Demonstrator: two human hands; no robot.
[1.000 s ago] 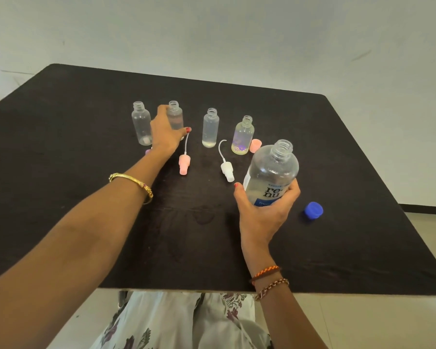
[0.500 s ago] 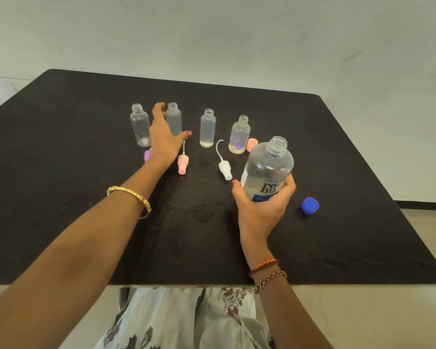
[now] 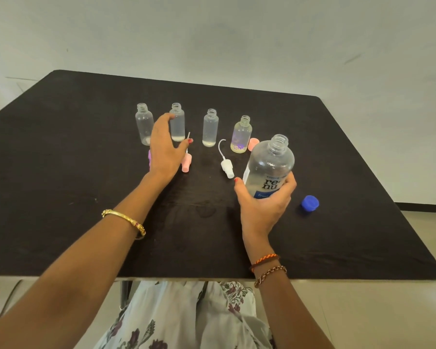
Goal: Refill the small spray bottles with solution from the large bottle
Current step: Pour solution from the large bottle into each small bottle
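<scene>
Large bottle (image 3: 269,167), clear, uncapped, part full, stood on the black table (image 3: 61,147) gripped round its labelled body by the right hand (image 3: 263,201), probably so it could be lifted to pour. Its blue cap (image 3: 310,203) lay just right of it. Four small spray bottles, all uncapped, stood in a row beyond and left of the large bottle: the nearest tinted yellow (image 3: 241,134), then one with a little liquid (image 3: 210,127), then a second clear one (image 3: 177,122), then the farthest (image 3: 144,123). The left hand (image 3: 165,147), fingers spread and holding nothing, sat beside the second clear one, apparently to steady or take it. White (image 3: 226,165) and pink (image 3: 186,161) spray heads lay flat before the row, presumably removed for filling. Room: plain pale wall (image 3: 237,34) behind the table.
</scene>
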